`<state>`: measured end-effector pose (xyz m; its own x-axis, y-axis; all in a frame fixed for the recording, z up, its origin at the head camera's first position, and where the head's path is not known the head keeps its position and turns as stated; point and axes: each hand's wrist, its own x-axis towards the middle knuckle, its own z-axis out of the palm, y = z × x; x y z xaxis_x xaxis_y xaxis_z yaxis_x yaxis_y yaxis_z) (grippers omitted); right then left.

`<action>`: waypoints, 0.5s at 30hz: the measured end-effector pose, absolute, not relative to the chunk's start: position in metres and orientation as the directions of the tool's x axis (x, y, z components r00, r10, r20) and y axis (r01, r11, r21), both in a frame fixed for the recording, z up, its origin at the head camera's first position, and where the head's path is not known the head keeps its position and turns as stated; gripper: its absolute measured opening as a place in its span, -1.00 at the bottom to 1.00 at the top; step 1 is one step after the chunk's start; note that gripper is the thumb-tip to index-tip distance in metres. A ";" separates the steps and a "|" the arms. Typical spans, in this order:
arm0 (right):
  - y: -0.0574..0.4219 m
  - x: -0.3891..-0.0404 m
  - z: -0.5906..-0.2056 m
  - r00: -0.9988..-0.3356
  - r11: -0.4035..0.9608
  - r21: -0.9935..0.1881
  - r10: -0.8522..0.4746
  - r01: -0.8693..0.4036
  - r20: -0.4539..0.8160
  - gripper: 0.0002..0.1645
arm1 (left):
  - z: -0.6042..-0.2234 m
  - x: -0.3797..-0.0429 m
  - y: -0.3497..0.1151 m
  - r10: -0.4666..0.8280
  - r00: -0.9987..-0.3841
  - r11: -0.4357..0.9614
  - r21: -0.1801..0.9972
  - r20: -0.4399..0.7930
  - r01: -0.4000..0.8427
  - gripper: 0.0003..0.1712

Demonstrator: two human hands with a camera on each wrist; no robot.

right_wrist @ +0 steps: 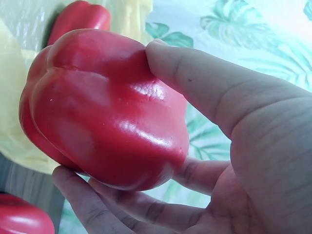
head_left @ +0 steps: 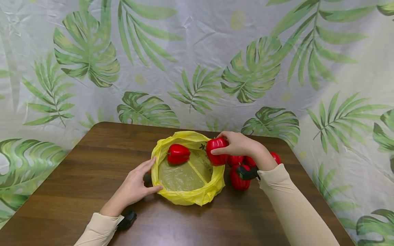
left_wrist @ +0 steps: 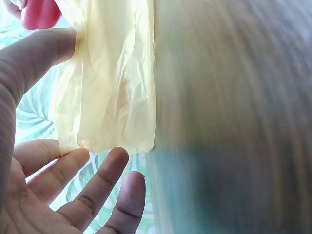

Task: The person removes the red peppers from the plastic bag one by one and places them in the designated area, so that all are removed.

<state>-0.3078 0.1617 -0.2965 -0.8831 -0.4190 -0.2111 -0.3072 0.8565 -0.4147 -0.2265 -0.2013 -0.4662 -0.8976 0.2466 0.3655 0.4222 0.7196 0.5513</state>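
Observation:
A yellow plastic bag (head_left: 184,197) stands with its mouth spread wide, and one red bell pepper (head_left: 178,154) lies inside it. My right hand (head_left: 238,145) holds another red bell pepper (right_wrist: 107,109) over the bag's right rim, thumb on one side and fingers on the other. My left hand (head_left: 134,182) is at the bag's left side, fingers spread and fairly straight. Its thumb (left_wrist: 41,56) and fingertips touch the thin plastic (left_wrist: 109,83) in the left wrist view.
Several more red bell peppers (head_left: 240,178) sit on the brown wooden table (head_left: 92,171) to the right of the bag, partly hidden by my right wrist. A leaf-patterned cloth (head_left: 200,44) hangs behind the table.

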 end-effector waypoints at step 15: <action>0.206 -0.291 -0.288 -0.897 0.830 -0.496 -0.394 -0.254 -0.202 -0.17 | -0.466 -0.226 -0.202 0.250 -0.901 0.723 0.551 0.354 0.417 0.20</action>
